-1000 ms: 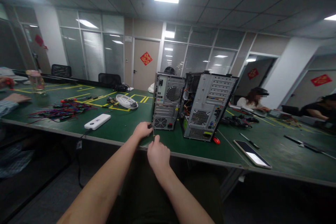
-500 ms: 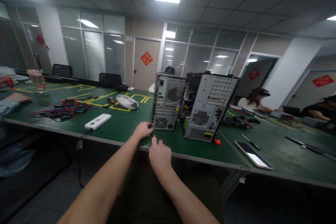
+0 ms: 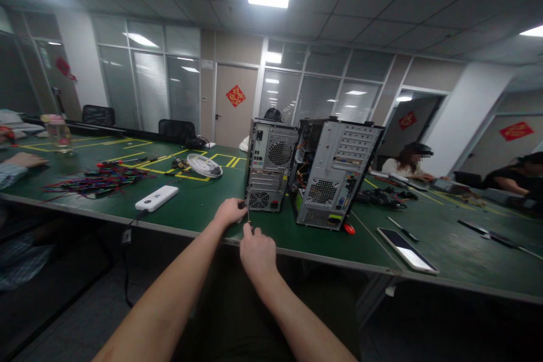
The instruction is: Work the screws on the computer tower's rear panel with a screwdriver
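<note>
Two computer tower cases stand on the green table with their backs toward me: a smaller one and a larger open one. My left hand is closed at the smaller case's lower left corner, pinching something small I cannot make out. Just in front of it, my right hand is closed on a thin tool, a screwdriver by the look of it, whose tip points up toward the left hand.
A white power bank with a cable lies left of my hands. A phone, a red-handled tool, coloured wires and a white fan grille lie on the table. Other people sit at far left and right.
Both hands stay almost where they were at the case's corner. My right hand has slipped a little lower and nearer to me.
</note>
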Tool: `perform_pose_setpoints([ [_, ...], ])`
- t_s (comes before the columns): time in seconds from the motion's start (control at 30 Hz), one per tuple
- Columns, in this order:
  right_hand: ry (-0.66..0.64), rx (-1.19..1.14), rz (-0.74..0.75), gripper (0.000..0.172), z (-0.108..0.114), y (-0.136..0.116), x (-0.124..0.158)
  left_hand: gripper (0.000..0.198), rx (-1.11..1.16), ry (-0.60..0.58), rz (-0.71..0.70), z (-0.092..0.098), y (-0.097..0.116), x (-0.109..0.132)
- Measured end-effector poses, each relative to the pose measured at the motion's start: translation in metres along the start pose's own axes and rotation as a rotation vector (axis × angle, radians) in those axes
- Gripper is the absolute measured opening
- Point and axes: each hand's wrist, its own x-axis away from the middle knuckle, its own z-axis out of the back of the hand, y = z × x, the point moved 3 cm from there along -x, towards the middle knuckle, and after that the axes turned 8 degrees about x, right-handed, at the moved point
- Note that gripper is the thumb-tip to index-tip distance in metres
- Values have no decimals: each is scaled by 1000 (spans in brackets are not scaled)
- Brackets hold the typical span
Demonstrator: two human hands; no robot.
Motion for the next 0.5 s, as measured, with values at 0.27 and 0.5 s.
perform_pose_setpoints([
  [0.27, -1, 9, 53, 28, 3, 1, -1, 36, 0, -10, 8, 0, 0, 0],
  [0.5, -43, 8, 116, 29, 1, 1, -6, 39, -7, -13, 0, 0, 0, 0],
])
